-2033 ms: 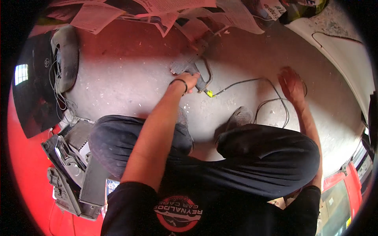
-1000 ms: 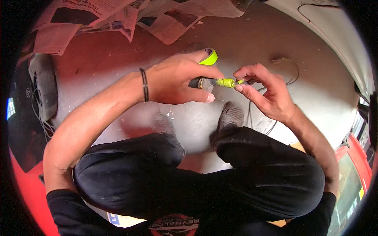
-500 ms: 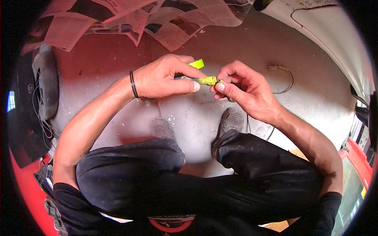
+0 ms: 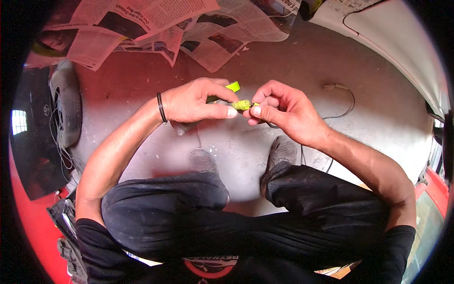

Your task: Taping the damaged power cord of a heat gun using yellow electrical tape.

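Observation:
My left hand (image 4: 196,100) is closed around the dark handle of a tool, whose body (image 4: 182,127) mostly hides under that hand. A roll of bright yellow-green tape (image 4: 233,86) pokes out above my left fingers. Wrinkled yellow-green tape wraps the joint (image 4: 241,105) at the tool's end. My right hand (image 4: 288,112) pinches the far tip of this taped joint between thumb and fingers, where a dark cord emerges and hangs down.
Loose newspapers (image 4: 142,19) hang along the top. A white car panel (image 4: 385,52) is at right. A plug on a cord (image 4: 331,87) lies on the floor. At left are a black glossy panel (image 4: 33,161), a dark rounded piece (image 4: 66,104) with wires, and red bodywork (image 4: 33,227).
Two seconds ago the tool lay on the floor under my reaching left hand. It is raised between both hands, with the tape roll in my left. Lately my fingers have shifted only slightly.

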`<state>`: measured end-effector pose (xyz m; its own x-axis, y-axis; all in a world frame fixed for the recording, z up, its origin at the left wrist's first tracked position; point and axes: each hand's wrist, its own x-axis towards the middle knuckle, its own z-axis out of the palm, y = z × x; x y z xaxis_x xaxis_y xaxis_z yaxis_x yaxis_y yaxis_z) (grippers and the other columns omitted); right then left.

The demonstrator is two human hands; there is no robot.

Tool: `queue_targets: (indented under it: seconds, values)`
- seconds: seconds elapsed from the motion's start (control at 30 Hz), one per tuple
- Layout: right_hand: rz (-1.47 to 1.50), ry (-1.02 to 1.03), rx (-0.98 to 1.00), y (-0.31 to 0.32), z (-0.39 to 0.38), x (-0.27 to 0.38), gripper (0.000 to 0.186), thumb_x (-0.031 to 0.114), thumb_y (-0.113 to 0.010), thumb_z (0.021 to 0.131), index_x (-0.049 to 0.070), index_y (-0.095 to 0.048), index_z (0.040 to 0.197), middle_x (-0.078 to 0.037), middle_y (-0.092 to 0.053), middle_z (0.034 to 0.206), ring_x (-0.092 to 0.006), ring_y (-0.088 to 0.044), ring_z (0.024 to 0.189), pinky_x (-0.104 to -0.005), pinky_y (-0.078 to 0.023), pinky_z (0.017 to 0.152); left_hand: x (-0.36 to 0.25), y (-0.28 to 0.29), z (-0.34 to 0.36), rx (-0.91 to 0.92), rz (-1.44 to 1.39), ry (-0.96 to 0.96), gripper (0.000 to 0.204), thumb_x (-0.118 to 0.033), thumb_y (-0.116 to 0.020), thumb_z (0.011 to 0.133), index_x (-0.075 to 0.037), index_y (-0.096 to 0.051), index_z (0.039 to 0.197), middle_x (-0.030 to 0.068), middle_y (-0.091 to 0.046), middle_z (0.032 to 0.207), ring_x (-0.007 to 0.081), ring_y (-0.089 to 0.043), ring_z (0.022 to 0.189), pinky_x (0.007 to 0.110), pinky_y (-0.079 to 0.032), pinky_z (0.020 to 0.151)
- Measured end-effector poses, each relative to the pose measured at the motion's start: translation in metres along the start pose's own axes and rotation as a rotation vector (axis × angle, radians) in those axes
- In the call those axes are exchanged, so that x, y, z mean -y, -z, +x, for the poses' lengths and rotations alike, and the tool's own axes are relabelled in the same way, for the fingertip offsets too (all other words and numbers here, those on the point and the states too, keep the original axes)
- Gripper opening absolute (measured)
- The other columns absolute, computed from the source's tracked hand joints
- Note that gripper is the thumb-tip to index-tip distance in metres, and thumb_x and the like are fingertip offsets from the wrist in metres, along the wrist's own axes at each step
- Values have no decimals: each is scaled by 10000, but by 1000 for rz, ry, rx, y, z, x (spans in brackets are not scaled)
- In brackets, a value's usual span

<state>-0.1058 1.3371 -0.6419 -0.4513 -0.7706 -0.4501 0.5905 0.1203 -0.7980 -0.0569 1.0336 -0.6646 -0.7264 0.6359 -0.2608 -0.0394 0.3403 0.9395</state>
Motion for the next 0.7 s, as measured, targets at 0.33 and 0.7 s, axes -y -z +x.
queue_targets:
  seconds: [0.33,0.7]
  values:
    - [-220,31,137,-5,2,-4,128,64,-793,1094,22,-710,1182,36,-733,1050,-40,-663,982,-257,-558,916,-3,-24,-18,-68,-63,43,356,-412,-887,1016,-67,-868,1103,117,-653,1008,254,-656,976,432,-517,880]
    - [-629,5,325,18,-3,-11,264,231,-831,1062,53,-705,1212,-54,-734,935,-146,-715,896,-384,-564,800,-3,-53,-19,-167,139,-88,258,-339,-910,975,-111,-862,1084,138,-635,1041,356,-653,1023,460,-513,911]
